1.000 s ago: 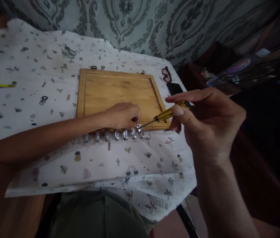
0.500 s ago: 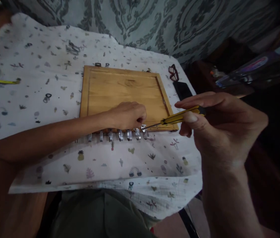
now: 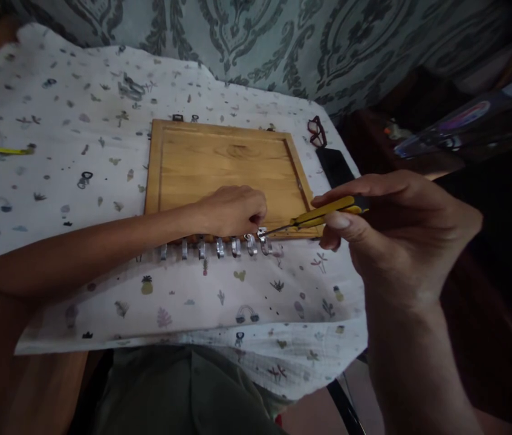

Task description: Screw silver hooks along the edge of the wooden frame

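Note:
A framed wooden board (image 3: 228, 157) lies on a patterned white cloth. Several silver metal clips (image 3: 220, 248) stand in a row along its near edge. My left hand (image 3: 236, 210) rests curled on the board's near side, by the rightmost clips; its fingertips are hidden, so anything pinched there cannot be made out. Between the thumb and fingers of my right hand (image 3: 387, 229) is a yellow and black screwdriver (image 3: 328, 211). Its thin shaft points left, and the tip meets the rightmost clip at the board's edge.
Glasses (image 3: 316, 132) and a dark flat object (image 3: 335, 167) lie right of the board. Metal pieces (image 3: 131, 87) are at the back left, a yellow-handled tool (image 3: 8, 149) at the far left. A clear plastic bottle (image 3: 464, 118) is at the right. Patterned wallpaper rises behind.
My right hand has shifted slightly left with the screwdriver and its handle has turned a little. My left hand has stayed in place on the board.

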### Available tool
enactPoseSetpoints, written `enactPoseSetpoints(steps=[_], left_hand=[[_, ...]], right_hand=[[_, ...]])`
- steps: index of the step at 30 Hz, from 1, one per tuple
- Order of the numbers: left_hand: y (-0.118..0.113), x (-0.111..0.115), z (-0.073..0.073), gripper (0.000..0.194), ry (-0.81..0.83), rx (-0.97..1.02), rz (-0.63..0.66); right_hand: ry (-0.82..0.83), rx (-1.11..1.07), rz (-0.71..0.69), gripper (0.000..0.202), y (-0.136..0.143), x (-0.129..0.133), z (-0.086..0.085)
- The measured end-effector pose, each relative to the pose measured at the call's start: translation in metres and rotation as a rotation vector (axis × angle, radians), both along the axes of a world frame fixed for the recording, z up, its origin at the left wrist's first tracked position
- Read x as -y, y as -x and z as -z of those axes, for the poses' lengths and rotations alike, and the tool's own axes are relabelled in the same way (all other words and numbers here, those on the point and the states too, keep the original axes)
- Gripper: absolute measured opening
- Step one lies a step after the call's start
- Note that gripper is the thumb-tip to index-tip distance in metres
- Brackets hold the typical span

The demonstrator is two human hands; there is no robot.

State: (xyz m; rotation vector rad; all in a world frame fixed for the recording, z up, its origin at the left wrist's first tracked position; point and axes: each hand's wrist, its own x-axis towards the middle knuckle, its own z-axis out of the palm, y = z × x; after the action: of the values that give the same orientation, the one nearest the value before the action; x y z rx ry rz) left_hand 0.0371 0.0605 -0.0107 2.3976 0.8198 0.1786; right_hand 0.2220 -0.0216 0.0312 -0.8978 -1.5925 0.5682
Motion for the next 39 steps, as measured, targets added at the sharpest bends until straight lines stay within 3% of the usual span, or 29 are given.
enactPoseSetpoints(steps=[5,11,16,21,30,39], left_hand=[[0.0,-0.001,0.002,0.014,-0.008,0.01,0.01],[0.0,-0.001,0.001,0.008,-0.002,0.009,-0.005],[0.0,0.0,0.002,0.008,-0.026,0.023,0.007],[0.0,0.0,0.002,0.01,-0.035,0.023,0.012],[0.0,0.002,-0.004,0.012,0.01,-0.008,-0.007],[0.001,0.002,-0.006,0.013,-0.004,-0.012,0.015]], right_hand=[[0.034,-0.067,0.047,0.023,0.006,-0.003,0.0],[0.108,0.046,-0.033,0.029,-0.002,0.002,-0.004],[0.047,-0.021,0.008,0.02,0.001,0.003,-0.001],[0.056,-0.08,0.036,0.024,0.007,-0.001,0.001],[0.183,0.022,-0.055,0.027,0.004,0.003,-0.008],[0.116,-0.037,-0.09,0.023,0.017,-0.006,0.002]])
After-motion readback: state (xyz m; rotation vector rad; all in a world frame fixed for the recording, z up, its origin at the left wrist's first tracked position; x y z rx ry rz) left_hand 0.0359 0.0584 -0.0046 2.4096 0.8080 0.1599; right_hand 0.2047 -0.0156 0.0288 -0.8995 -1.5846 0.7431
